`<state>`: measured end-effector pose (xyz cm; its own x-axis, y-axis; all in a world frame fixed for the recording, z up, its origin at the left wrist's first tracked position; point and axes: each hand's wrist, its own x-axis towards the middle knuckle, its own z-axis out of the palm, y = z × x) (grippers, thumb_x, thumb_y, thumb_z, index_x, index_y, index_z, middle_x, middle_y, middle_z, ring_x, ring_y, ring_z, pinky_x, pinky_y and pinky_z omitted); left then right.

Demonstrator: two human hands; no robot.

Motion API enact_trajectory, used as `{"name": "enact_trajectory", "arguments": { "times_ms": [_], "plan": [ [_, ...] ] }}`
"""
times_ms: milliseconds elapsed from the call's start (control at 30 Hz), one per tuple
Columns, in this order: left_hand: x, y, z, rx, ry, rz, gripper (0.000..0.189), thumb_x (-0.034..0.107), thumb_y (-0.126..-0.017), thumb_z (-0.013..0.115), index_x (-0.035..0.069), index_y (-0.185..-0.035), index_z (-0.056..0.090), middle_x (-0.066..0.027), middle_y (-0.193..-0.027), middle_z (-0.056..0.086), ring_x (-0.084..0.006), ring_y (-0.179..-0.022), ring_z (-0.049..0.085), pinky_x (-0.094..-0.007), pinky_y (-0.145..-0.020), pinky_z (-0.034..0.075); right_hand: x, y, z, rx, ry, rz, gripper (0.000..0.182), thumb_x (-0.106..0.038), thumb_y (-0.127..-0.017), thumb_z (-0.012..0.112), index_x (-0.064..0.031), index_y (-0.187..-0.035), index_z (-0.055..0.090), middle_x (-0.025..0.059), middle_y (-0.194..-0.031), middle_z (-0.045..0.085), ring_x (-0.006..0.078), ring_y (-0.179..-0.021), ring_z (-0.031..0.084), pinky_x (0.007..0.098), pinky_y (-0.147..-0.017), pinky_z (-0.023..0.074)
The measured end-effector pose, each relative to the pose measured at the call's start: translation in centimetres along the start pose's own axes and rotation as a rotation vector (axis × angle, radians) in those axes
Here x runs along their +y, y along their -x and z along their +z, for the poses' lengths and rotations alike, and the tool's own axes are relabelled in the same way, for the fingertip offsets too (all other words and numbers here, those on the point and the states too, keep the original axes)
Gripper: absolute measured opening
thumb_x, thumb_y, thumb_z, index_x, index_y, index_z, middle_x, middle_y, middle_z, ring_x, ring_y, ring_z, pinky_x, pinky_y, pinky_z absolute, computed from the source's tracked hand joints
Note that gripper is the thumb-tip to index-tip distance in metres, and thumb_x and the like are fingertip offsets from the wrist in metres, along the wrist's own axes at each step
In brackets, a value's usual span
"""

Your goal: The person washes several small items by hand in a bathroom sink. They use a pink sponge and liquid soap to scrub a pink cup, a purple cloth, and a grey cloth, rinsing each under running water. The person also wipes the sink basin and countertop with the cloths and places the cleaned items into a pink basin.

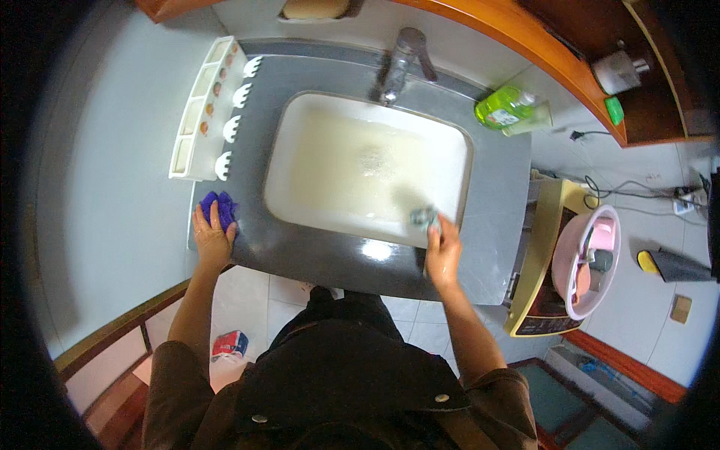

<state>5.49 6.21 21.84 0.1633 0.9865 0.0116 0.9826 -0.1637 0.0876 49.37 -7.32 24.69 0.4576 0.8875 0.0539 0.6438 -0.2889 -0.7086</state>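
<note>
At the left front corner of the dark countertop [315, 259], my left hand [215, 239] presses on a crumpled purple cloth [220, 207]. My right hand [445, 247] holds a small grey-green object [423, 217], blurred, perhaps a scrubbing pad, over the right front part of the sink. The white rectangular sink [284, 194] contains cloudy water [332, 163] with bubbles near its middle. Behind the sink stands a metal faucet [398, 70]. Water seems to wet the counter's front edge, where light reflects.
A white wall rack [194, 129] with hooks is at left. A green soap bottle [502, 108] stands at the back right corner. A pink basin [562, 264] of items sits on a yellow-edged appliance [531, 281] to the right. An orange-brown wooden shelf [540, 45] curves above.
</note>
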Motion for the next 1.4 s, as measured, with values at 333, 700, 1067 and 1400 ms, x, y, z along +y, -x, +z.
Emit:
{"name": "enact_trajectory", "arguments": {
  "times_ms": [333,700,1067,1400],
  "plan": [
    [1.0,0.3,-0.8,-0.023,0.016,-0.063,0.069,0.022,-0.073,0.063,0.009,-0.131,0.028,-0.0281,-0.131,0.021,-0.0457,-0.12,0.024,-0.0512,-0.097,0.025,-1.5,-25.9,10.5,0.244,0.654,-0.222,0.032,-0.004,-0.073,0.052,-0.002,-0.105,0.053,0.014,-0.104,0.05,0.0328,-0.094,0.043,0.0364,-0.08,0.0396],
    [1.0,0.4,-1.7,-0.002,0.012,-0.093,0.07,0.023,-0.071,0.065,0.007,-0.13,0.029,-0.0295,-0.13,0.021,-0.0456,-0.12,0.025,-0.0497,-0.098,0.024,-13.2,-23.6,17.1,0.038,-0.16,-0.59,0.034,-0.011,-0.077,0.057,-0.0013,-0.11,0.053,0.0185,-0.106,0.052,0.0321,-0.093,0.049,0.0371,-0.079,0.0406],
    [0.9,0.6,-0.5,0.152,0.147,-0.138,0.057,0.018,-0.068,0.066,0.013,-0.12,0.043,-0.02,-0.129,0.03,-0.037,-0.118,0.03,-0.0463,-0.094,0.026,-20.7,-17.5,28.1,-0.247,0.393,-0.811,0.029,-0.01,-0.079,0.046,-0.0031,-0.106,0.052,0.0126,-0.105,0.047,0.0305,-0.095,0.043,0.0396,-0.076,0.0442],
    [-1.2,3.1,-6.0,0.335,1.365,-0.602,0.035,0.013,-0.086,0.051,0.004,-0.119,0.043,-0.0058,-0.105,0.052,-0.0131,-0.096,0.047,-0.0255,-0.086,0.037,-21.7,-1.5,25.4,-0.504,0.355,-0.905,0.043,0.0,-0.073,0.049,-0.0063,-0.116,0.047,0.0092,-0.115,0.043,0.0301,-0.102,0.04,0.0405,-0.084,0.0408]
  ]
}}
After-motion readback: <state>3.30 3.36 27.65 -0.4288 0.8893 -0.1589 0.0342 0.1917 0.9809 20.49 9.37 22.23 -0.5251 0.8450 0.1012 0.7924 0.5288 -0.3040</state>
